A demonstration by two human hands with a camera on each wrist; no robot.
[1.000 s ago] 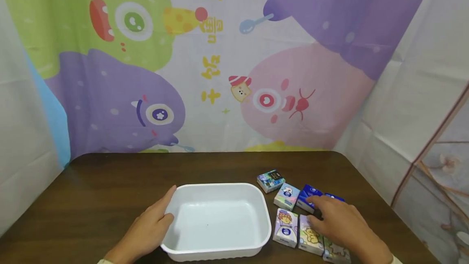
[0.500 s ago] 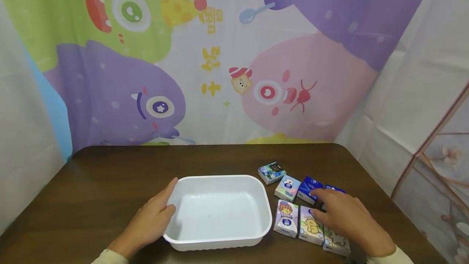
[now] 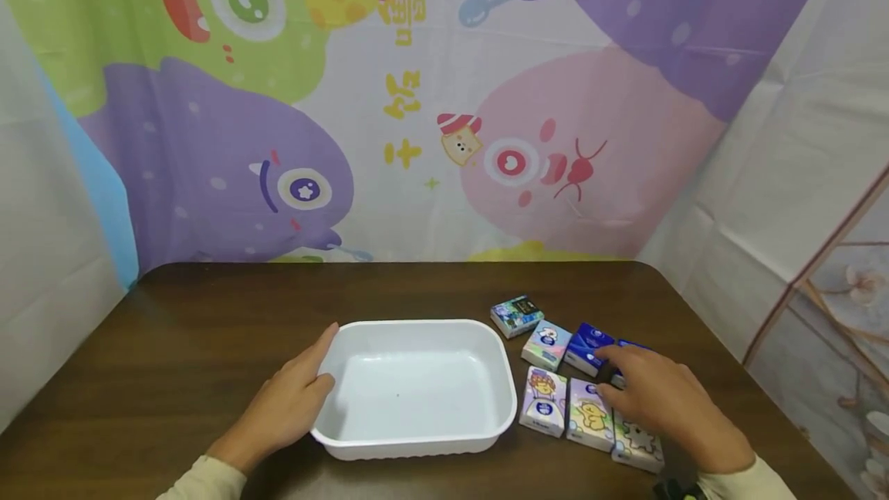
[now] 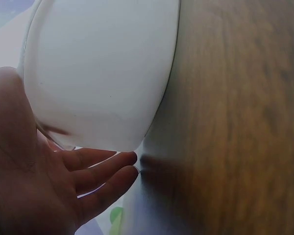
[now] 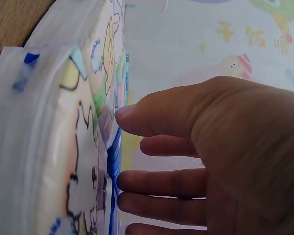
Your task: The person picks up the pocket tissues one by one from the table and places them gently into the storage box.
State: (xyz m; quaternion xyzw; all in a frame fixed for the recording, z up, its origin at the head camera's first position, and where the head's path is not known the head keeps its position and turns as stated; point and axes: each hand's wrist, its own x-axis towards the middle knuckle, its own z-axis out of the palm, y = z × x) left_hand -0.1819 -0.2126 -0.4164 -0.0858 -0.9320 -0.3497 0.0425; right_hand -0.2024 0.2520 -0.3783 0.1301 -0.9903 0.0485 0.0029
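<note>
My left hand (image 3: 285, 400) rests at the left side of a white plastic tray (image 3: 417, 447). In the left wrist view its thumb lies at the rim and its outstretched fingers are along the outer wall, tips close to the tabletop. My right hand (image 3: 670, 400) hovers palm down over several pocket tissue packs, fingers extended and holding nothing. Its fingertips overlap a blue pack (image 3: 589, 346) in the head view; a second blue pack (image 3: 633, 344) is mostly hidden beneath it. Nearest its thumb are a purple pack (image 3: 590, 417) with a yellow cartoon and a rabbit-print pack (image 3: 637, 442).
A pastel pack (image 3: 546, 344), a lilac pack (image 3: 544, 400) and a dark patterned pack (image 3: 517, 316) lie just right of the tray. All stand on a dark wooden table (image 3: 208, 315). A cartoon-printed curtain (image 3: 389, 207) hangs behind its far edge.
The view has tilted down, so the tray, packs and table sit higher in the frame. Both hands keep nearly the same places relative to the tray and packs.
</note>
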